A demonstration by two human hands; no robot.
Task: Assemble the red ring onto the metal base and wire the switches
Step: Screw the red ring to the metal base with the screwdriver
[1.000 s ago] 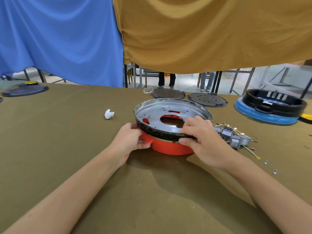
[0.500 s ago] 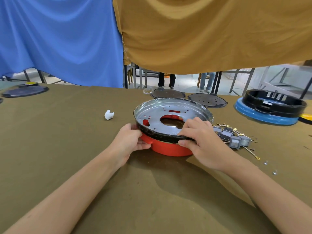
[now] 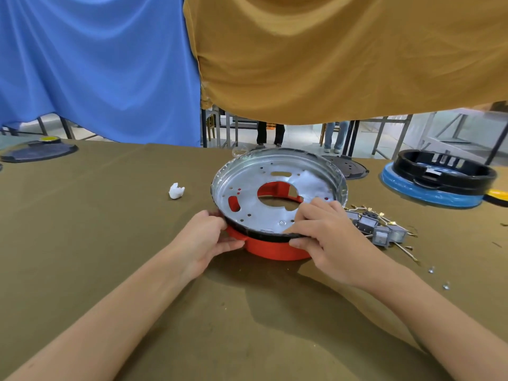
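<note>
A round metal base with a centre hole lies on top of the red ring in the middle of the table. Its far edge is tipped up toward me. Red shows through the centre hole. My left hand grips the near left rim of base and ring. My right hand holds the near right rim, fingers over the metal edge and thumb under it. A pile of grey switches with brass terminals lies just right of my right hand.
A small white scrap lies left of the base. A black ring on a blue disc sits at the far right, a dark disc behind the base, another dark disc at far left. Small screws lie at right.
The metal base has tilted, its far edge rising so its inside faces me more. Both hands stay on the near rim.
</note>
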